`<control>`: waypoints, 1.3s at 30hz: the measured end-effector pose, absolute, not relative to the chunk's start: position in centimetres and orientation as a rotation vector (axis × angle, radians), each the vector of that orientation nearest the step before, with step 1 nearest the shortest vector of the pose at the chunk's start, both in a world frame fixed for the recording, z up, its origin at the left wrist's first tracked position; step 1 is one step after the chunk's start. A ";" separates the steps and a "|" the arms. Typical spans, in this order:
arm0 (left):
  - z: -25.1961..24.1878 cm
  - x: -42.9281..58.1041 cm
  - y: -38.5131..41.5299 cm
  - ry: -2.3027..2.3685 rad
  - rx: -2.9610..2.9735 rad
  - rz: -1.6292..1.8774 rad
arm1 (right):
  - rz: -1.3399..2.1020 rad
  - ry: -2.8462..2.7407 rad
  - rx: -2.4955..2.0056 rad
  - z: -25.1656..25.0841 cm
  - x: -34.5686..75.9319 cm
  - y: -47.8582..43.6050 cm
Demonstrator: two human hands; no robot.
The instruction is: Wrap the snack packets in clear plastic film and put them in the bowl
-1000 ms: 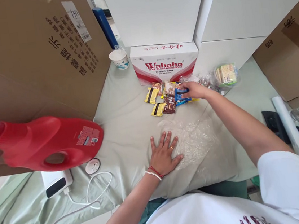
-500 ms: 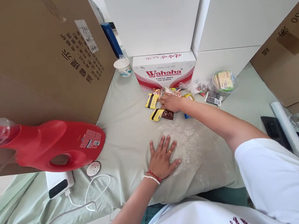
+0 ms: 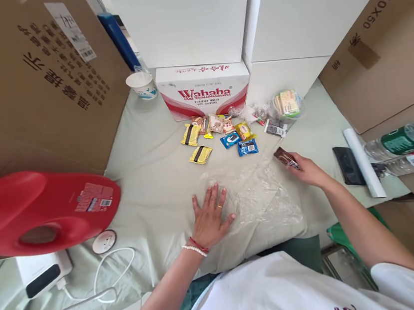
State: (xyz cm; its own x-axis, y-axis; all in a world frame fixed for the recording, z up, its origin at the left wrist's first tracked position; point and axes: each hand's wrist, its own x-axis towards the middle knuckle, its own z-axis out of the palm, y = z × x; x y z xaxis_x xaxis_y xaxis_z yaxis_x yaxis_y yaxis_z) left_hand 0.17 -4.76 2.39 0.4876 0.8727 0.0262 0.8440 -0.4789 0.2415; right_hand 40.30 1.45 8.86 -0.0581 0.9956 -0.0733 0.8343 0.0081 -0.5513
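My right hand (image 3: 307,169) grips a small dark brown snack packet (image 3: 286,158) by its near end, to the right of a clear plastic bag (image 3: 263,196). The bag lies flat and crinkled on the cloth. My left hand (image 3: 211,217) rests palm down with fingers spread, touching the bag's left edge. Beyond the hands several small wrapped snacks lie together: a yellow-and-black packet (image 3: 200,155), another yellow-and-black packet (image 3: 190,134), a blue packet (image 3: 247,147), a lighter blue packet (image 3: 230,140) and a yellow packet (image 3: 244,131).
A Wahaha carton (image 3: 205,92) stands behind the snacks. At the left are a red jug (image 3: 58,208), a power bank (image 3: 44,273) and a paper cup (image 3: 141,86). A bag of crackers (image 3: 287,105), a white roll (image 3: 364,163) and plastic bottles (image 3: 401,142) lie rightward.
My right hand has left the snack pile and moved right and nearer, carrying the dark brown packet. My left hand stays flat by the bag. The view has shifted to the right.
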 end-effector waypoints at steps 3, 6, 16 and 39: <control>2.5 0.5 -5.0 1.466 2.543 0.171 | 0.780 -1.803 -1.834 8.9 41.3 -0.9; 2.4 0.9 -5.1 1.498 2.552 0.133 | 0.763 -1.917 -1.619 10.7 38.4 -1.2; 2.4 1.5 -5.2 1.540 2.521 0.130 | 0.311 -2.840 -1.204 6.9 26.3 -2.1; 2.5 1.5 -5.1 1.507 2.461 0.213 | 0.406 -2.715 -1.424 6.8 27.5 -1.5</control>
State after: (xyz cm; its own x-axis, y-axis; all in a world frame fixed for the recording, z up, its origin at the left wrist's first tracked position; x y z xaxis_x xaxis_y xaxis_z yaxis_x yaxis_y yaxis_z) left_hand 1.46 -5.10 2.54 0.4554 0.8903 -0.0045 0.8542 -0.4355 0.2840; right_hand 27.52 -1.46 6.82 -0.5750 0.8144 -0.0779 0.8016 0.5418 -0.2527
